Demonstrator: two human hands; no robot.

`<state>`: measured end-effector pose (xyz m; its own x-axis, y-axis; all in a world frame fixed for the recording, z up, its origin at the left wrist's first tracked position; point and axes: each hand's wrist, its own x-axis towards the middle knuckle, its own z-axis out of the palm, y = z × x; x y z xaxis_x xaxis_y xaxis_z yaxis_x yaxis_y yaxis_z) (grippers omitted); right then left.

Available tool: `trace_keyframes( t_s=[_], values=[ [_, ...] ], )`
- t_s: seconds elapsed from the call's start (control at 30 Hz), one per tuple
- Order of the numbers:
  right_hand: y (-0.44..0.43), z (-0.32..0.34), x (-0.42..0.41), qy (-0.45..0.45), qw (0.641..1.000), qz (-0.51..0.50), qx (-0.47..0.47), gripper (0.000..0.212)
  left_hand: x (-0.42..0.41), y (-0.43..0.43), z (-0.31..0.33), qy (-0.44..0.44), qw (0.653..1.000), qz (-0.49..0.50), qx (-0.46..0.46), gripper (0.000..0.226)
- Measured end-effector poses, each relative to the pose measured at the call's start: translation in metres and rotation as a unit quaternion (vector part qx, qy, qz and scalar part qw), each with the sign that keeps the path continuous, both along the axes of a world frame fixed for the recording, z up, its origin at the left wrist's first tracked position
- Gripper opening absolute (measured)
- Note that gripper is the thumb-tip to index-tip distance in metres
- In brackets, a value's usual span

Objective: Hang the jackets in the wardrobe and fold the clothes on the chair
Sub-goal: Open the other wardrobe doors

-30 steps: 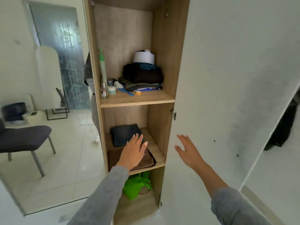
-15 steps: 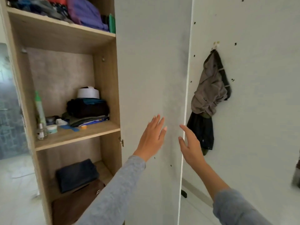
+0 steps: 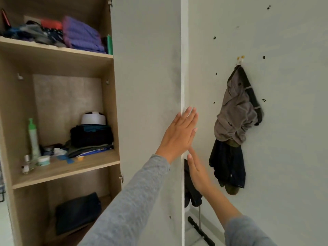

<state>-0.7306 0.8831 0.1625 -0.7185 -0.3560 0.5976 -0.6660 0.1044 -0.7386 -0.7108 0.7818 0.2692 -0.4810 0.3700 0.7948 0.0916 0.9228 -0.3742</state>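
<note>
The wooden wardrobe (image 3: 108, 107) stands at the left with its white door (image 3: 147, 86) swung out toward me. My left hand (image 3: 179, 134) lies flat with straight fingers at the door's outer edge. My right hand (image 3: 197, 171) reaches just past that edge, fingers straight, below the left hand. A grey and black jacket (image 3: 236, 114) hangs from a hook on the white wall to the right, with dark clothes (image 3: 229, 167) under it. Both hands hold nothing.
Shelves hold folded purple cloth (image 3: 81, 35), a dark folded stack (image 3: 91, 135) with a white roll (image 3: 93, 118), a green bottle (image 3: 33, 139), small jars and a dark folded item (image 3: 78, 212) lower down. A dark object (image 3: 192, 190) shows behind the door edge.
The view has swung up and right, from the lower shelves to the door edge and wall. Both hands moved from the lower shelf area to the door's outer edge.
</note>
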Motion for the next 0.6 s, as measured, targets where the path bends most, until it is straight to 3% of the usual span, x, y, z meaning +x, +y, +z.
trace_keyframes(
  t_s=[0.17, 0.37, 0.6],
  values=[
    [-0.014, -0.01, 0.0, 0.014, 0.993, 0.119, -0.014, 0.042, -0.004, -0.009, -0.006, 0.059, 0.993, 0.076, -0.064, 0.058],
    [-0.037, -0.025, 0.01, 0.027, 0.986, 0.16, -0.045, 0.066, 0.029, -0.02, -0.004, 0.072, 0.987, 0.129, -0.058, 0.058],
    [-0.08, -0.023, 0.067, 0.073, 0.957, 0.261, -0.105, 0.056, 0.098, -0.059, 0.002, 0.063, 0.983, 0.165, -0.057, 0.059]
  ],
)
